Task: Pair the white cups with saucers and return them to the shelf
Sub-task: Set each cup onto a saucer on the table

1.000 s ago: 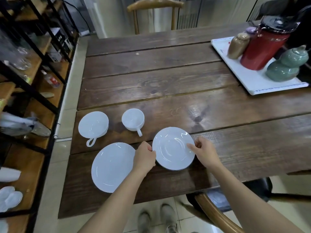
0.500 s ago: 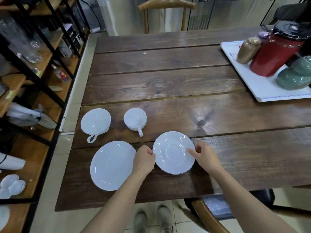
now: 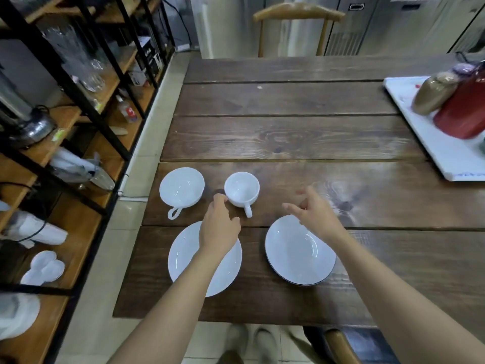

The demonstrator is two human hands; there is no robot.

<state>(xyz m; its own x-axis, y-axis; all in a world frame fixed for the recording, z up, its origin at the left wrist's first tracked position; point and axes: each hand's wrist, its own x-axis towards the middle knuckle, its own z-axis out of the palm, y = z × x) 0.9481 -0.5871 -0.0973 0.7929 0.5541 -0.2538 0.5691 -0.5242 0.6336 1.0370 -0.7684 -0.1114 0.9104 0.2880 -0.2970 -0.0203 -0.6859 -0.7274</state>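
Two white cups stand on the dark wooden table [image 3: 288, 137]: a wide one [image 3: 181, 186] at the left, handle toward me, and a smaller one [image 3: 242, 188] beside it. Nearer to me lie two white saucers, the left saucer [image 3: 183, 258] partly under my left forearm and the right saucer [image 3: 296, 253] by my right wrist. My left hand [image 3: 219, 227] hovers just left of the smaller cup, its fingertips close to the cup's side. My right hand [image 3: 313, 212] hangs above the right saucer's far edge, fingers spread, holding nothing.
A black-framed wooden shelf [image 3: 65, 143] with glassware, a kettle and white dishes runs along the left. A white tray [image 3: 433, 137] with a red jug and a brown jar sits at the table's right. Chairs stand at the far side [image 3: 296, 14] and near my right leg [image 3: 338, 345].
Both hands have let go of the right saucer and moved forward; the left hand has reached to the smaller cup's side. The camera view has shifted left.
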